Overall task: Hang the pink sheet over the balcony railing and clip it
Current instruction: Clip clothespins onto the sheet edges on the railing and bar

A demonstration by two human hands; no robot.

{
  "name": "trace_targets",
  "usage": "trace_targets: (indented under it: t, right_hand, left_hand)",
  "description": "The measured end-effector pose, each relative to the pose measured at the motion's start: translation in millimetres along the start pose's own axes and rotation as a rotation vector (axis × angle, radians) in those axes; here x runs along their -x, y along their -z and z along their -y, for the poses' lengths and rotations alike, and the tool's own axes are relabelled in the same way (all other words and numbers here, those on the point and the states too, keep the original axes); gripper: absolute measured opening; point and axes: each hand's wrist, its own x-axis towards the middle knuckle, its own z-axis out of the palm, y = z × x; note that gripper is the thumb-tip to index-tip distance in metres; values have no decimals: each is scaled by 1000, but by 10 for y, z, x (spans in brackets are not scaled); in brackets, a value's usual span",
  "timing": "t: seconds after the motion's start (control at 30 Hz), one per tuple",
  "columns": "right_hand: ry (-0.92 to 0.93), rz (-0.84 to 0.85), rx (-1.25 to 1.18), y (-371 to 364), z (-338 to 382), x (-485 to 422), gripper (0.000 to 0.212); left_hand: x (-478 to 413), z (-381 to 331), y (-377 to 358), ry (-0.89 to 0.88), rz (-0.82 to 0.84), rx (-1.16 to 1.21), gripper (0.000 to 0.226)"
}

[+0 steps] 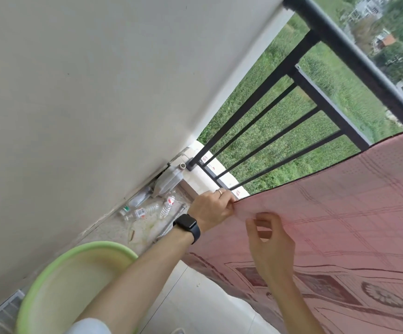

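Nearest the lens: a pale sleeve cuff and a bare left forearm crossing over a green plastic basin on the balcony floor. Black smartwatch on that wrist. Left hand closed on the corner of the pink sheet, thumb and fingers pinching the edge tight, a ring on one finger. Right hand just beside it and lower, thumb and forefinger bent into a pinch on the cloth close to the same edge, remaining fingers loosely curled (whether actually gripping or only touching, cannot tell). Pink sheet draped from the black balcony railing at the upper right down toward the floor, checked pattern across most of it, darker floral border along the lower part. Bare railing bars to the left of the cloth edge, green field beyond. Empty plastic bottles lying in the floor corner where the grey wall meets the railing base, well apart from both hands.
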Motion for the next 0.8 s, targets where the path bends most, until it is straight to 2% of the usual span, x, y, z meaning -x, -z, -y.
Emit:
trace_targets:
  t: [0.2,0.27,0.33,0.4,0.43,0.53,0.57,0.67,0.77,0.8]
  right_hand:
    - [177,62,223,81,246,18,7]
    - [251,148,361,69,337,-2,21]
    - [303,227,507,0,390,-86,46]
    - [283,290,629,-111,427,-200,60]
    - [260,298,676,-159,439,-254,58]
    - [277,224,752,-238,452,-364,19]
    - [286,203,737,-253,436,-377,12]
    - [319,207,639,-267,283,-369,9]
    - [283,260,533,-220,129,-331,14]
    - [261,278,475,-199,82,-319,14]
  left_hand:
    - [-18,123,-97,193,-30,108,10]
    - [32,117,-90,146,-34,88,10]
    - [68,122,-68,127,-70,68,17]
    - [102,119,-69,136,-97,84,16]
    - [115,103,-60,152,-80,112,13]
    - [176,35,-3,234,8,219,9]
    - [198,13,26,263,34,243,9]
    - [245,8,91,340,122,324,16]
    - [252,69,123,395,315,376,47]
    - [252,94,113,401,366,352,48]
